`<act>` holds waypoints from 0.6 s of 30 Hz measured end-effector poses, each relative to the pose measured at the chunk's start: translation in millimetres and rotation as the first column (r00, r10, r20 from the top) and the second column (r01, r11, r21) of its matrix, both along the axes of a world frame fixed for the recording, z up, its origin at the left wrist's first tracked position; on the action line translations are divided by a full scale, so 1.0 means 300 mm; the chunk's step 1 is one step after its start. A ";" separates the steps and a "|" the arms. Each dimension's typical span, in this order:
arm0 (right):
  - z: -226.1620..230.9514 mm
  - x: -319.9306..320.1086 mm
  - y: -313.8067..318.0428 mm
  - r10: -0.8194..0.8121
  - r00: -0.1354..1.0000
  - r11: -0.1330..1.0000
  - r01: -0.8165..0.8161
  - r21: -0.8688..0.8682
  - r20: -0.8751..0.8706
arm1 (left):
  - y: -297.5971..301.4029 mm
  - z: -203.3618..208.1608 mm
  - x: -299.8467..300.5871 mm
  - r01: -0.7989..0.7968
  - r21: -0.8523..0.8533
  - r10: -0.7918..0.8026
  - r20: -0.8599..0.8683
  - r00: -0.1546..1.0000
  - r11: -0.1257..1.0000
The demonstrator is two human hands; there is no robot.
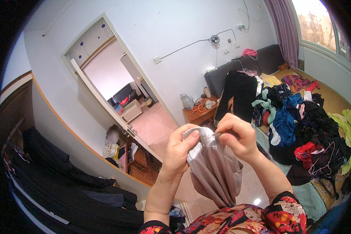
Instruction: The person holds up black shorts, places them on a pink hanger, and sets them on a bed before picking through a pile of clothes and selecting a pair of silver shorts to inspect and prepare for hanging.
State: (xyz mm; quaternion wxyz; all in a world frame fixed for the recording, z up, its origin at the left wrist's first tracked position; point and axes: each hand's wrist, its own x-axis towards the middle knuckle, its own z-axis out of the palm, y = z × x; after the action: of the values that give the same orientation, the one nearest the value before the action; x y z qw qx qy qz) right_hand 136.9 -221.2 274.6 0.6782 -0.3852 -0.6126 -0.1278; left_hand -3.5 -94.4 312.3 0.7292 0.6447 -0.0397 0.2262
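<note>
A silvery grey satin garment (218,171) with a gathered, elastic-looking waistband hangs in front of my chest, its lower part falling in folds toward my lap. I cannot tell whether it is a skirt or trousers. My left hand (179,150) is closed round the left side of the waistband, thumb pressed on top. At the right side, my right hand (238,136) pinches the band's edge between thumb and curled fingers.
A bed on the right bears a big heap of clothes (288,121) and several wire hangers (323,162). Dark clothes (74,183) hang in an open wardrobe on the left. Ahead stand an open door (105,101) and a wooden nightstand (199,114) with a jar (186,101).
</note>
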 end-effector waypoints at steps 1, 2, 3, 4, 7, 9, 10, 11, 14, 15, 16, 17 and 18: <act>-0.009 0.010 0.004 0.025 0.998 0.999 -0.024 0.021 -0.051 | -0.002 0.000 0.001 -0.003 -0.021 0.003 0.006 1.000 1.000; -0.012 0.012 0.007 0.061 0.988 0.998 -0.058 0.025 -0.143 | -0.004 0.000 0.002 -0.002 -0.021 0.002 0.007 1.000 1.000; -0.004 0.007 0.000 0.060 0.988 0.998 -0.057 0.025 -0.143 | -0.001 0.001 0.003 -0.011 -0.023 0.011 0.008 1.000 1.000; 0.011 -0.001 -0.017 0.073 0.988 0.995 -0.082 -0.064 -0.137 | 0.002 0.001 0.004 -0.020 -0.025 0.020 0.008 1.000 0.999; 0.022 -0.018 -0.020 0.071 0.993 0.986 -0.085 -0.145 -0.097 | 0.001 0.002 0.004 -0.066 0.064 0.066 -0.001 0.998 0.996; 0.046 -0.042 -0.017 -0.064 0.998 0.996 0.064 -0.063 0.004 | -0.013 0.003 0.004 -0.110 0.125 0.111 -0.001 0.994 0.986; 0.050 -0.053 -0.017 -0.137 0.991 0.990 0.137 -0.045 0.007 | -0.019 0.003 0.005 -0.156 0.185 0.158 0.005 0.987 0.970; 0.044 -0.052 -0.015 -0.137 0.991 0.990 0.137 -0.045 0.006 | -0.018 -0.001 0.006 -0.155 0.185 0.157 0.004 0.988 0.970; 0.035 -0.045 -0.003 -0.424 0.882 0.905 0.405 0.131 0.204 | -0.017 -0.013 0.019 -0.201 0.288 0.204 0.019 0.979 0.936; 0.037 -0.048 -0.007 -0.423 0.883 0.905 0.404 0.130 0.203 | -0.022 -0.010 0.024 -0.180 0.210 0.181 0.015 0.983 0.961; 0.042 -0.052 -0.015 -0.280 0.947 0.960 0.272 0.068 0.155 | -0.024 -0.008 0.026 -0.157 0.131 0.157 0.014 0.988 0.979; 0.045 -0.055 -0.021 -0.131 0.987 0.991 0.130 0.014 0.098 | -0.019 -0.010 0.026 -0.158 0.131 0.158 0.012 0.987 0.979; 0.041 -0.049 -0.028 -0.012 1.000 0.998 0.011 0.057 0.027 | -0.007 -0.017 0.029 -0.126 0.040 0.125 0.025 0.992 0.991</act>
State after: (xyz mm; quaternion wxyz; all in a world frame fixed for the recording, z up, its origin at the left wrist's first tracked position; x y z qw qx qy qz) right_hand 122.3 -229.7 286.9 0.6798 -0.3675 -0.6156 -0.1544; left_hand 5.3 -96.5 307.3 0.6994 0.6582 -0.0120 0.2783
